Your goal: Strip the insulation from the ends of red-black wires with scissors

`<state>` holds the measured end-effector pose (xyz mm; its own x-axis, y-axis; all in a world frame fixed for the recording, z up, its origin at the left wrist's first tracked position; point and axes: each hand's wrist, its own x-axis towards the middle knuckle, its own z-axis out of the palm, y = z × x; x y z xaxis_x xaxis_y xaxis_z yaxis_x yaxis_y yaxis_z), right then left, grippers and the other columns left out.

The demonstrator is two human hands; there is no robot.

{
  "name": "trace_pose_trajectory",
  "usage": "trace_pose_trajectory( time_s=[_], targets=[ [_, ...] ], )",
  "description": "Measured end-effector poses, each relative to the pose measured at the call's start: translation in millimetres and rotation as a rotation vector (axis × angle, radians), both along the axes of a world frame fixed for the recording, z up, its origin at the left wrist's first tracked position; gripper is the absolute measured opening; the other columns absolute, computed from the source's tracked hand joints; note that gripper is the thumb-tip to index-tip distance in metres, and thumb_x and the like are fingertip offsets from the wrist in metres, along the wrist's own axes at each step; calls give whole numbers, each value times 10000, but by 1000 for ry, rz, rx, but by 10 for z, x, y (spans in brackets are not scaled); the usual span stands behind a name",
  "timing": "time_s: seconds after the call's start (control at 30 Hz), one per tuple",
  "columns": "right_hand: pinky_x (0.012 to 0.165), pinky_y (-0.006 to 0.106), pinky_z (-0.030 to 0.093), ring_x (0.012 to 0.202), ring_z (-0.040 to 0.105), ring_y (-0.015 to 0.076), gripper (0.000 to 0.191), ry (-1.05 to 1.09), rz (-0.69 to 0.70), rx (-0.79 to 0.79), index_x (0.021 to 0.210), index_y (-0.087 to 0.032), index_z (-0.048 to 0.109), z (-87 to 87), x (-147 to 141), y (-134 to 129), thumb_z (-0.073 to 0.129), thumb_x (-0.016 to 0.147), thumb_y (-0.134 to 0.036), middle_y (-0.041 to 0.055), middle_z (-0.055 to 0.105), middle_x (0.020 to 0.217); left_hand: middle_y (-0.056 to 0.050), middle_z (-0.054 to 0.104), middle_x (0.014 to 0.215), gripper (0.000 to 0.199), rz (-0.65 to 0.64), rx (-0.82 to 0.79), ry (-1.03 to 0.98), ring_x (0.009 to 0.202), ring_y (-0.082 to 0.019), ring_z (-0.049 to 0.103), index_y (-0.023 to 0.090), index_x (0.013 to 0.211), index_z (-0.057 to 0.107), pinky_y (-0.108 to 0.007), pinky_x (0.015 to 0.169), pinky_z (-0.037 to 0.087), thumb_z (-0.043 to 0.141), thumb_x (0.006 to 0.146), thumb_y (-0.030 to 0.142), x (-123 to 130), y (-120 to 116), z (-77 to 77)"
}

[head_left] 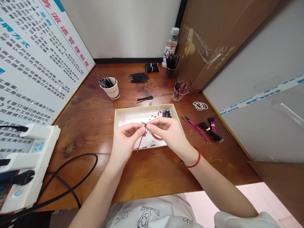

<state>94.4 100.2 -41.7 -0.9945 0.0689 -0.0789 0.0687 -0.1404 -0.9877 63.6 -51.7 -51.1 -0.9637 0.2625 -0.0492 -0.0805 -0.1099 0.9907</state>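
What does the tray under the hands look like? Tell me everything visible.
The tray is a shallow rectangular box of cream card with low walls and a white base. It lies flat on the wooden desk. A small heap of black wire pieces sits in its far right corner, with more scattered near the front edge. The left hand and right hand work above it; whether they touch it cannot be told.

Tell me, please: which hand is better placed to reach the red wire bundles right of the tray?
Right, probably: the right hand sits nearer the red wire bundles, on that side of the cardboard tray; the left hand is farther away.
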Motion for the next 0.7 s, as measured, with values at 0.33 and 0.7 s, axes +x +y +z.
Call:
trace_pose_trajectory(
  time_s=[0.33, 0.7],
  targets=[
    [712, 278, 558, 725, 652, 119, 106, 136, 92, -8, 860, -192, 635, -108, 63, -179, 694, 834, -276, 4, 680, 816, 3, 741, 779, 47, 149, 68, 66, 734, -116, 648, 233, 767, 785, -209, 679, 510, 798, 742, 270, 40, 13, -20],
    [605, 227, 465, 652, 610, 103, 104, 271, -74, 462, 760, -169, 660, -28, 117, -142, 619, 835, -109, -10, 675, 691, 27, 758, 750, 52, 187, -408, 423, 654, -104, 611, 226, 757, 769, -206, 644, 498, 731, 782, 202, 38, -117, 65]
  ],
)
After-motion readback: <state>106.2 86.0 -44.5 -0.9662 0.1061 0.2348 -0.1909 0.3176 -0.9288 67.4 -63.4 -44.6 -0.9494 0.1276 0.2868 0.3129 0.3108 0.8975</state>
